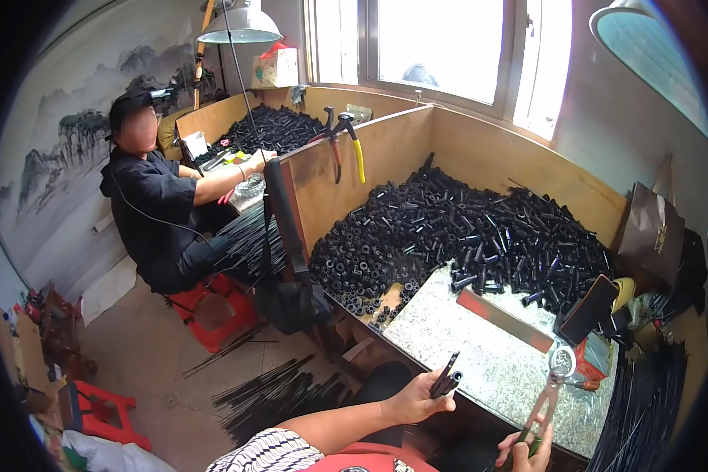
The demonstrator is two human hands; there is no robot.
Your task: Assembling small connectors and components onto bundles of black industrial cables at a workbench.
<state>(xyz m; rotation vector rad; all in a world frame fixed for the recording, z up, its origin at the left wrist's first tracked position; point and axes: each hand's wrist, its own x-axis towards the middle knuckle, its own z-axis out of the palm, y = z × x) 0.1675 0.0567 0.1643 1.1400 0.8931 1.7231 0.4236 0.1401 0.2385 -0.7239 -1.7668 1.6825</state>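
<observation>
My left hand (411, 401) is closed around a short black tube (447, 383), its open end pointing up and away from me. A thin dark strip or rod sticks up beside the tube; whether it is a separate piece I cannot tell. Lower right, my right hand (527, 454) grips long metal pliers (542, 409) with a green-looking handle. Their far end reaches toward a small round pale dish (562, 358) on the speckled worktop (456, 334); I cannot tell whether they touch. The two hands are apart.
Black tubes (480, 228) and black rings (354, 259) are heaped behind the worktop. A wooden bar (503, 318) lies across it. A phone (584, 307) stands right, above long black rods (645, 401). Two pincers (346, 149) hang on the divider; a co-worker (153, 189) sits left.
</observation>
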